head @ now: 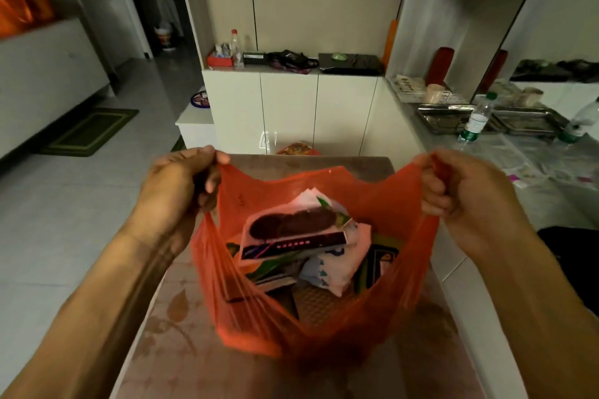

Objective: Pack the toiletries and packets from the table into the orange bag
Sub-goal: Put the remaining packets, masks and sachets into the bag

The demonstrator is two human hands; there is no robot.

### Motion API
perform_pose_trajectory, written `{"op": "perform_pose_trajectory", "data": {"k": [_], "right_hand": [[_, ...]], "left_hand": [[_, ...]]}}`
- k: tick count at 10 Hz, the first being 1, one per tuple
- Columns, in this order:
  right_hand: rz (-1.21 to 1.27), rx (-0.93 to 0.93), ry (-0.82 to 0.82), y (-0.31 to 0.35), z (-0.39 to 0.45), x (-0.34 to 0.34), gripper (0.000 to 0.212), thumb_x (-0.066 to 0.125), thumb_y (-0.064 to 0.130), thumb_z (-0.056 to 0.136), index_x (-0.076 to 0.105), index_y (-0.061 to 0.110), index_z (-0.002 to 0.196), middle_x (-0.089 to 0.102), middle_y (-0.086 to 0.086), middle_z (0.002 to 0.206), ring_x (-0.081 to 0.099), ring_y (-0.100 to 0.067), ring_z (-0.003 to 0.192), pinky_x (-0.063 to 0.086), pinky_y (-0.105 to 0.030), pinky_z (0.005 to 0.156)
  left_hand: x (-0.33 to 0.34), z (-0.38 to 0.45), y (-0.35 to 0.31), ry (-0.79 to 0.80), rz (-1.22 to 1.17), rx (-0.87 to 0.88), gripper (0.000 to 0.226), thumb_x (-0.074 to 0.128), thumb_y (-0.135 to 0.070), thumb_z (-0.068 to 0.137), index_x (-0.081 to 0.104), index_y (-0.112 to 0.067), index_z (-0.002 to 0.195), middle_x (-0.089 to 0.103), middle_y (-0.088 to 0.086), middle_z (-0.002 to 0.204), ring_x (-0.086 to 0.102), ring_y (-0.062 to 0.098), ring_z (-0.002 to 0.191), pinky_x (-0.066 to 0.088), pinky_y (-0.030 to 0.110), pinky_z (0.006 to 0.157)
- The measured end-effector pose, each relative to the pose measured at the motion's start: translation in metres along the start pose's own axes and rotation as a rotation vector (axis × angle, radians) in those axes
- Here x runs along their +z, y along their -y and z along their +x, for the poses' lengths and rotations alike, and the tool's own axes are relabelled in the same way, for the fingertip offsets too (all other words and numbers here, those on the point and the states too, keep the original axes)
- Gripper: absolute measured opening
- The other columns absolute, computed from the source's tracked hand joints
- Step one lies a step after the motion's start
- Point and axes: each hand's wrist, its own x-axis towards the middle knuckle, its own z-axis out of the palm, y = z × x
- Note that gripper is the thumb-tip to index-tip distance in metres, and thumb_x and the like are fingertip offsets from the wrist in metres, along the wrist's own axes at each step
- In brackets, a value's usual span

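Observation:
The orange bag (385, 204) of thin plastic stands open on the brown patterned table (181, 333). My left hand (176, 186) grips its left handle and my right hand (460, 191) grips its right handle, pulling the mouth wide. Inside lie several packets: a biscuit packet (291, 225) with dark round cookies on top, a dark boxed item (291, 247) under it, and a pink and white packet (337, 265) to the right. Lower items are partly hidden by the bag wall.
A white cabinet (291, 106) with clutter on its top stands behind the table. A grey counter (534, 165) at right carries water bottles (476, 119) and metal trays. A small colourful packet (296, 149) shows past the table's far edge. Tiled floor with a green mat (90, 131) lies left.

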Motion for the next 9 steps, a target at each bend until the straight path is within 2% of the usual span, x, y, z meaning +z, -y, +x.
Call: {"op": "perform_pose_trajectory", "data": {"k": [1, 2, 3, 4, 5, 6, 7, 8, 9], "right_hand": [[-0.076, 0.05, 0.013, -0.007, 0.006, -0.007, 0.03, 0.041, 0.022, 0.099, 0.061, 0.007, 0.083, 0.041, 0.001, 0.049, 0.031, -0.01, 0.037, 0.026, -0.024, 0.039], [-0.25, 0.176, -0.014, -0.046, 0.027, -0.017, 0.024, 0.044, 0.016, 0.097, 0.063, 0.008, 0.083, 0.042, 0.0, 0.053, 0.034, -0.011, 0.04, 0.029, -0.025, 0.04], [-0.271, 0.22, -0.079, -0.069, 0.041, -0.025, 0.021, 0.047, 0.015, 0.096, 0.063, 0.008, 0.084, 0.044, 0.0, 0.052, 0.039, -0.013, 0.044, 0.034, -0.028, 0.045], [-0.277, 0.229, -0.146, -0.08, 0.052, -0.034, 0.013, 0.053, 0.014, 0.093, 0.064, 0.009, 0.088, 0.05, 0.0, 0.049, 0.046, -0.016, 0.047, 0.041, -0.031, 0.05], [-0.338, 0.218, -0.187, -0.084, 0.067, -0.04, 0.006, 0.06, 0.012, 0.089, 0.063, 0.011, 0.084, 0.056, 0.001, 0.048, 0.054, -0.013, 0.044, 0.045, -0.028, 0.049], [-0.402, 0.202, -0.224, -0.086, 0.074, -0.038, 0.012, 0.059, 0.008, 0.089, 0.063, 0.011, 0.079, 0.059, -0.002, 0.054, 0.057, -0.016, 0.051, 0.045, -0.031, 0.056], [-0.416, 0.176, -0.247, -0.086, 0.076, -0.039, 0.01, 0.059, 0.004, 0.087, 0.064, 0.011, 0.082, 0.06, -0.001, 0.056, 0.056, -0.018, 0.055, 0.044, -0.032, 0.057], [-0.42, 0.156, -0.242, -0.088, 0.075, -0.037, 0.016, 0.065, 0.004, 0.083, 0.065, 0.008, 0.098, 0.064, -0.003, 0.065, 0.058, -0.017, 0.058, 0.045, -0.029, 0.057], [-0.432, 0.144, -0.256, -0.091, 0.074, -0.037, 0.038, 0.071, 0.009, 0.08, 0.059, 0.01, 0.116, 0.068, -0.006, 0.087, 0.062, -0.018, 0.072, 0.047, -0.029, 0.063]], "left_hand": [[0.001, 0.004, 0.012, 0.029, 0.037, -0.031, 0.029, 0.04, -0.014, 0.1, 0.063, -0.004, 0.085, 0.041, -0.001, 0.044, 0.029, 0.011, 0.035, 0.023, 0.018, 0.038], [-0.005, 0.015, 0.052, -0.001, 0.109, -0.16, 0.03, 0.041, -0.013, 0.099, 0.063, -0.007, 0.08, 0.044, -0.001, 0.043, 0.032, 0.013, 0.036, 0.026, 0.019, 0.037], [-0.014, 0.025, 0.078, -0.024, 0.155, -0.22, 0.029, 0.042, -0.015, 0.099, 0.063, -0.009, 0.08, 0.046, -0.001, 0.044, 0.035, 0.013, 0.037, 0.029, 0.021, 0.039], [-0.021, 0.035, 0.092, -0.043, 0.182, -0.241, 0.028, 0.043, -0.017, 0.1, 0.064, -0.008, 0.083, 0.05, 0.001, 0.047, 0.041, 0.015, 0.04, 0.033, 0.023, 0.04], [-0.021, 0.05, 0.096, -0.081, 0.205, -0.227, 0.025, 0.046, -0.016, 0.1, 0.065, -0.008, 0.087, 0.058, 0.004, 0.053, 0.051, 0.016, 0.045, 0.042, 0.024, 0.045], [-0.016, 0.061, 0.097, -0.082, 0.233, -0.216, 0.017, 0.054, -0.016, 0.096, 0.068, -0.006, 0.091, 0.063, 0.006, 0.062, 0.056, 0.014, 0.051, 0.045, 0.022, 0.051], [-0.015, 0.064, 0.1, -0.092, 0.262, -0.217, 0.015, 0.059, -0.014, 0.093, 0.069, -0.003, 0.096, 0.065, 0.007, 0.068, 0.057, 0.016, 0.058, 0.045, 0.026, 0.058], [-0.016, 0.061, 0.098, -0.082, 0.31, -0.214, 0.013, 0.061, -0.013, 0.091, 0.068, -0.005, 0.1, 0.067, 0.006, 0.077, 0.061, 0.017, 0.067, 0.048, 0.025, 0.061], [-0.018, 0.058, 0.099, -0.087, 0.345, -0.211, 0.022, 0.066, -0.019, 0.089, 0.065, -0.01, 0.109, 0.069, 0.007, 0.092, 0.064, 0.017, 0.078, 0.054, 0.029, 0.068]]}}
